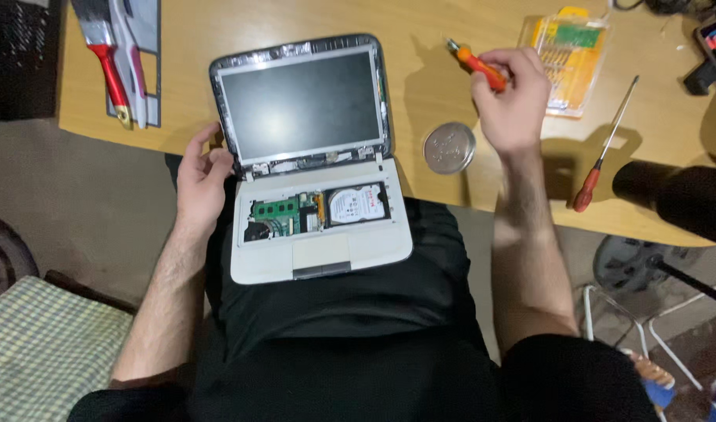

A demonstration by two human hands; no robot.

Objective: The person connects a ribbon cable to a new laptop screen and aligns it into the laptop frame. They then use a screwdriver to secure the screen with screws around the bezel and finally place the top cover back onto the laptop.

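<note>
A small white laptop (pixel 256 262) lies open on my lap, its dark screen (pixel 303 105) leaning back onto the wooden table (pixel 233 23). The keyboard is off, so a green memory board (pixel 276 209) and a silver hard drive (pixel 356 203) show inside. My left hand (pixel 202 184) rests against the laptop's left edge by the hinge. My right hand (pixel 513 98) is raised over the table, closed around a small orange-handled screwdriver (pixel 477 66) with the tip pointing up and left.
A round metal tin lid (pixel 449 147) sits right of the laptop. A yellow case of screwdriver bits (pixel 565 55) lies behind my right hand. A long red-handled screwdriver (pixel 604 152) and a red-handled brush (pixel 108 66) lie on the table. A black cylinder (pixel 671 199) sticks in from the right.
</note>
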